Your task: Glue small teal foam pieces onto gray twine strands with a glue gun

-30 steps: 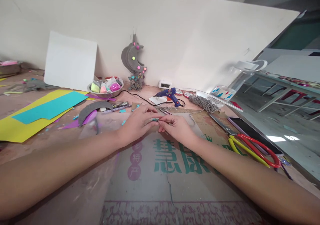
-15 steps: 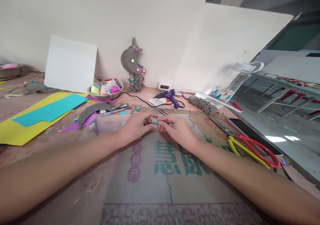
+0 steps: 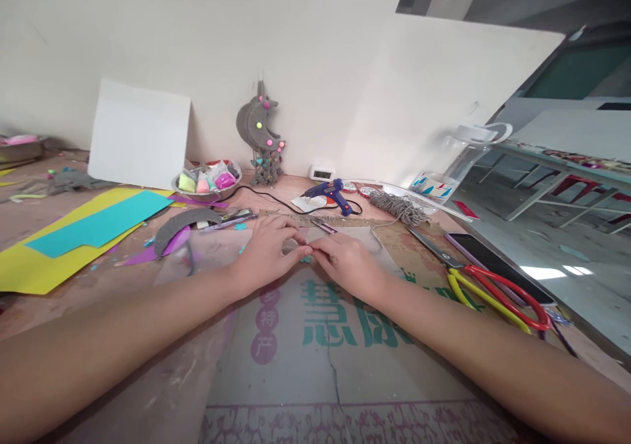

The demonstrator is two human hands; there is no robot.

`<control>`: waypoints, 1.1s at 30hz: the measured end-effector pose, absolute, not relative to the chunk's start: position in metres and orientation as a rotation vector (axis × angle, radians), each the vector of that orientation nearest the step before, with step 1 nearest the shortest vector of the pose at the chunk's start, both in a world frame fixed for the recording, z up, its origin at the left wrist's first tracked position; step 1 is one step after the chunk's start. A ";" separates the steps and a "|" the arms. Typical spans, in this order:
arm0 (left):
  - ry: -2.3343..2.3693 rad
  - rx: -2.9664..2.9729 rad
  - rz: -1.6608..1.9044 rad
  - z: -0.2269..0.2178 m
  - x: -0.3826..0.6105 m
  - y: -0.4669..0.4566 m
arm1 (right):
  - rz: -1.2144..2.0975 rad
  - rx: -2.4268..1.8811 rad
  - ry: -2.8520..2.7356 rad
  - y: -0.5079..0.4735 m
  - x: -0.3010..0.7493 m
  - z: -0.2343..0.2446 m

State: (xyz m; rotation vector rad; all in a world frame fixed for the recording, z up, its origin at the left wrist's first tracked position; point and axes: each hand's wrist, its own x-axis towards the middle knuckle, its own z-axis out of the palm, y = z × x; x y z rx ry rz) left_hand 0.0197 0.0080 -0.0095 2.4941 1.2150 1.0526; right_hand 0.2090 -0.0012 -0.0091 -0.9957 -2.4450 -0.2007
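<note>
My left hand (image 3: 269,250) and my right hand (image 3: 348,262) meet fingertip to fingertip over a sheet of printed cardboard (image 3: 315,352). Both pinch a tiny teal piece (image 3: 306,258), mostly hidden between the fingers and low against the cardboard. Both hands' fingers are curled and closed on it. Just beyond the fingers lies a thin pair of metal tweezers or small scissors (image 3: 323,226).
Yellow and teal sheets (image 3: 73,230) lie at left, with a grey felt crescent (image 3: 185,223). A bowl of coloured bits (image 3: 207,179), a grey moon ornament (image 3: 259,131), a blue glue gun (image 3: 331,192), grey yarn (image 3: 399,207), red-and-yellow-handled scissors (image 3: 493,289) and a phone (image 3: 497,266) surround the cardboard.
Both hands have lowered the teal piece towards the cardboard and closed tighter round it. The camera has tipped slightly, shifting the scene a little downward.
</note>
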 end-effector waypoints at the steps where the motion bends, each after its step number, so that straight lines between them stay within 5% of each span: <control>1: 1.222 2.479 1.030 -0.009 0.020 0.008 | -0.241 -0.980 -2.470 -0.001 0.210 -0.010; 11: 1.208 2.449 0.871 -0.002 0.022 0.006 | -0.434 -0.901 -2.573 0.001 0.214 -0.011; 24: 1.429 1.780 1.310 -0.008 0.005 0.028 | -0.173 -1.061 -2.434 0.002 0.211 -0.009; 33: 1.350 1.833 1.202 -0.004 0.005 0.023 | -0.062 -1.128 -2.377 0.003 0.212 -0.007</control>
